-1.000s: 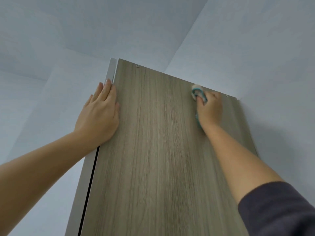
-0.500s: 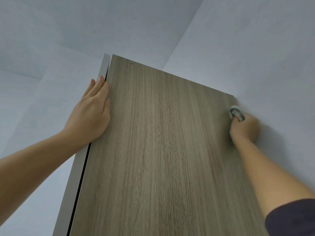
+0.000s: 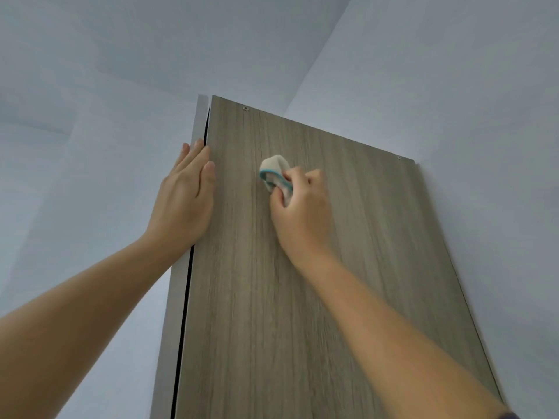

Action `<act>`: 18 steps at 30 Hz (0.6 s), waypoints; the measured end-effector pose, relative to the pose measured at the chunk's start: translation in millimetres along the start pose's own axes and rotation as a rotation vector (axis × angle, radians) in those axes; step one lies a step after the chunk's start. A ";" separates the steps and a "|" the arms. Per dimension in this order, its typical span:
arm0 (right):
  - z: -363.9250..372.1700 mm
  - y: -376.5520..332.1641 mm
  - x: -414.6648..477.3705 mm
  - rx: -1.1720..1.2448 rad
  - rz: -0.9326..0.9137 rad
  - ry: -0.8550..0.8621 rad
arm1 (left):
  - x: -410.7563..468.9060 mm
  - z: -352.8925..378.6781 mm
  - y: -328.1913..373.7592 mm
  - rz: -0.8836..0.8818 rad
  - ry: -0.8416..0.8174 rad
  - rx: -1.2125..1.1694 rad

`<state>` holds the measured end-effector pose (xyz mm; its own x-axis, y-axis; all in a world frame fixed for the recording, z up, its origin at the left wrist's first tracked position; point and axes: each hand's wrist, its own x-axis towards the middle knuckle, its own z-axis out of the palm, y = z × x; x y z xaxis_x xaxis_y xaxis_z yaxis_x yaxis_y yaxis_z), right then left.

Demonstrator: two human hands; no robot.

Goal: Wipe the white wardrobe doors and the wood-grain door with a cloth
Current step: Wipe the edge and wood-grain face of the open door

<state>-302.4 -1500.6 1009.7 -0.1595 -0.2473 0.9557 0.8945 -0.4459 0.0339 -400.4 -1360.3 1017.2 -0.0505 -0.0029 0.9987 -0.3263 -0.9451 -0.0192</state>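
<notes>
Overhead, against pale walls: tall wood-grain door (image 3: 272, 297), seen from below, white wardrobe door (image 3: 121, 164) just left of it. Across their shared edge, left hand (image 3: 184, 198) pressed flat, fingers released and straight. Near the door's top, left of centre, right hand (image 3: 302, 207) clenched around a bunched white cloth (image 3: 273, 172) with teal trim, cloth poking out above the curled fingers (image 3: 298, 176) and touching the wood.

Count of things in view

One wood-grain door (image 3: 302, 297); one cloth (image 3: 273, 173); two hands, left hand (image 3: 181, 201) and right hand (image 3: 302, 207); two screws on the door.
</notes>
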 end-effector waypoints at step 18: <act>-15.9 26.0 -7.9 -0.163 -0.009 0.018 | -7.3 -1.4 -0.3 0.043 -0.074 0.110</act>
<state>-284.6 -1523.9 998.4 -0.1756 -0.2575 0.9502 0.8135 -0.5815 -0.0073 -401.3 -1359.5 1009.9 0.0086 -0.0644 0.9979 -0.2196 -0.9737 -0.0609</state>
